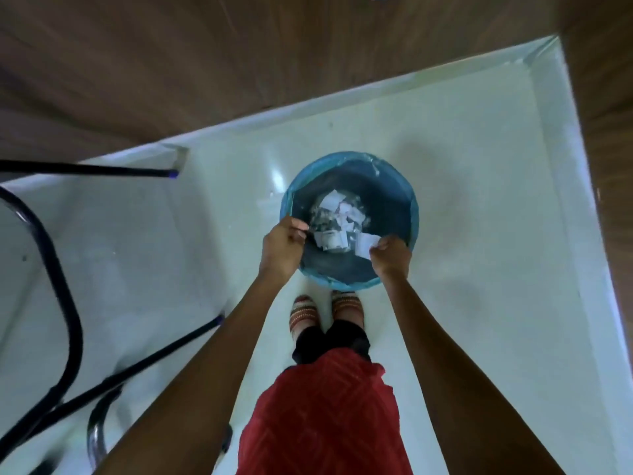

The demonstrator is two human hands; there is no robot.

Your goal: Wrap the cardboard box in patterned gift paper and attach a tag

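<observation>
I look straight down at a round blue waste bin (407, 197) with a dark liner, standing on a white floor. Several white paper scraps (337, 214) lie at its bottom. My left hand (282, 250) hovers over the bin's near left rim with fingers curled; whether it holds anything is unclear. My right hand (390, 257) is over the near right rim and pinches a white paper scrap (366, 245). No cardboard box, gift paper or tag is in view.
Black metal furniture legs (65, 303) curve across the left side of the white floor (479, 200). Brown wooden panels (171, 63) wall the far side and the right. My feet in patterned sandals (325, 311) stand just before the bin.
</observation>
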